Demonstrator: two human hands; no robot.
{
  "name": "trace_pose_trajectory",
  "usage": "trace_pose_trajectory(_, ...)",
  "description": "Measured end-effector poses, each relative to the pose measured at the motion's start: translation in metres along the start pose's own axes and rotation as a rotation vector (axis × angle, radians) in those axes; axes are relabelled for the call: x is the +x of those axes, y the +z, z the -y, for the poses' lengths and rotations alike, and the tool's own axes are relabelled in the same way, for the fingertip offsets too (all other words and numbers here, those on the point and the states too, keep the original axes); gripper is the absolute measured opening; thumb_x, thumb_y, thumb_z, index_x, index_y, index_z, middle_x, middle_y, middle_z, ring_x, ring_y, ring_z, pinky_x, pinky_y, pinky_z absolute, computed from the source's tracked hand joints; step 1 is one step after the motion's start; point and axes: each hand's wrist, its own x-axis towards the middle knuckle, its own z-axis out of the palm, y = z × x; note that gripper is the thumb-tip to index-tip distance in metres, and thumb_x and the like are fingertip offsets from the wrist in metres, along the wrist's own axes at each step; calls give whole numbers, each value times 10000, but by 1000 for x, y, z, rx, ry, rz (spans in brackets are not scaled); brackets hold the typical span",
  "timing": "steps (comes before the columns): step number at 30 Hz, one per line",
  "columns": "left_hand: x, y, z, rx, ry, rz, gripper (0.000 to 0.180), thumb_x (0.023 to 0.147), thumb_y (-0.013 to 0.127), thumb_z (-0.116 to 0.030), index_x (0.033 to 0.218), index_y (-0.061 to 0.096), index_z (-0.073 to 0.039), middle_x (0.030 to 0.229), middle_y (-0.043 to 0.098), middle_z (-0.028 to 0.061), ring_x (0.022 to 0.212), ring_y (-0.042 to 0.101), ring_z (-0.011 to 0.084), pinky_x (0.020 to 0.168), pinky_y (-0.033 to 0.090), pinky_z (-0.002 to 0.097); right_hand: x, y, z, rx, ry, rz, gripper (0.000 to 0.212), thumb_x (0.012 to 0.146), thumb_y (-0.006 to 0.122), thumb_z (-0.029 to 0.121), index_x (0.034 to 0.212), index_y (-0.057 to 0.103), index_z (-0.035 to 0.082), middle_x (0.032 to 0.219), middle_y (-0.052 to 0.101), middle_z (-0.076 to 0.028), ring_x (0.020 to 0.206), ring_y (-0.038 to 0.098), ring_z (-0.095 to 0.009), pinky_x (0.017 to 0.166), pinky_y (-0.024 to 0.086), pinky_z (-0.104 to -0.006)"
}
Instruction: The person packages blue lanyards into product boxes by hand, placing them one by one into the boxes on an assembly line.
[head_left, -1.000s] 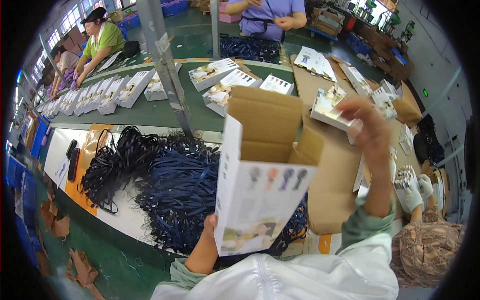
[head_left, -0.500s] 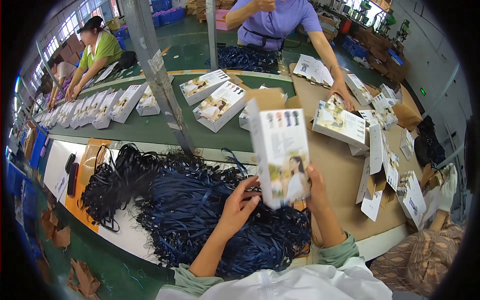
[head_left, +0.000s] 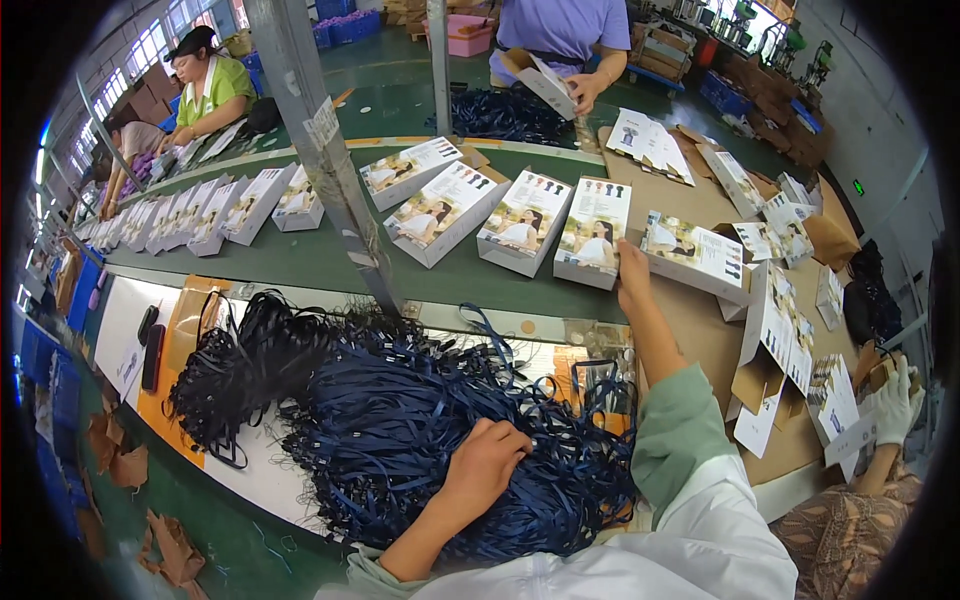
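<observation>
Head view, looking down at my own bench: closest to me my left hand (head_left: 485, 462) is resting on a big heap of navy straps (head_left: 400, 410), fingers loosely curled. Can't say if I've pinched any, since the fingertips are buried. Black straps (head_left: 250, 345) are bunched at the heap's left end.

Further out, my right hand (head_left: 635, 275) is up against the right side of a white box (head_left: 594, 235), fingers partly bent. Whether I'm really gripping it or just touching it, the angle hides. The box lies picture side up on the green belt (head_left: 460, 285), last on the right in a loose line, just beside another box (head_left: 522, 220). My read is that I'm at the setting-down and lining-up step. The next move would call for easing those fingers off without dragging the box crooked or nudging the printed box (head_left: 695, 255) right next to my hand, on the brown cardboard (head_left: 705, 360).

As for labels: the box by my hand has a row of little coloured gadgets printed at its far end and a photo of someone in a white top nearer me. Any lettering is too small to make out. The other box has the same artwork. Way off left there's a row of boxes (head_left: 212, 218) with similar prints, just as unreadable. Across the belt, a co-worker in purple (head_left: 560, 30) holds another box (head_left: 548, 88), and its markings are only smudges from here.
</observation>
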Motion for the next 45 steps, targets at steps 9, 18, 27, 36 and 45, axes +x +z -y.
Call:
trace_pose_trajectory(9, 5, -35, -37, -588, -25, -60, 88, 752, 660, -7, 828, 622, 19, 795, 590, 74, 707, 583, 124, 639, 469, 220, -87, 15, 31, -435, -535, 138, 304, 864, 532, 192, 1116, 540, 23, 1035, 590, -100, 914, 549, -166, 816, 429, -297)
trace_pose_trajectory(18, 38, -113, -110, -225, 425, -313, 177, 645, 678, 85, 788, 633, -8, 710, 582, 65, 592, 562, 159, 516, 440, 265, -264, 6, 169, -8, -79, 1332, 275, 917, 503, 241, 997, 572, -13, 885, 619, -66, 806, 579, -142, 745, 455, -271)
trace_pose_trajectory(27, 36, -85, -98, -610, 242, -324, 119, 797, 608, 37, 912, 616, 5, 810, 578, 55, 577, 540, 77, 491, 437, 172, -262, -30, 257, 290, -685, 817, 323, 855, 577, 315, 738, 536, 18, 983, 542, -182, 872, 532, -213, 799, 421, -324)
trace_pose_trajectory(36, 52, 40, -130, -700, 255, 357, 340, 749, 635, -19, 1081, 562, -44, 892, 619, 55, 654, 544, 97, 581, 430, 224, -280, -65, 254, 885, 62, 989, 301, 922, 487, 260, 812, 547, -14, 813, 524, -88, 497, 450, -53, 481, 370, -171)
trace_pose_trajectory(45, 81, 34, -148, -467, 463, 305, 186, 723, 607, 63, 903, 612, 16, 797, 606, 85, 721, 600, 199, 640, 469, 273, -282, -154, 166, -325, 8, 876, 352, 900, 535, 309, 788, 603, -18, 665, 551, -30, 531, 479, -63, 489, 387, -228)
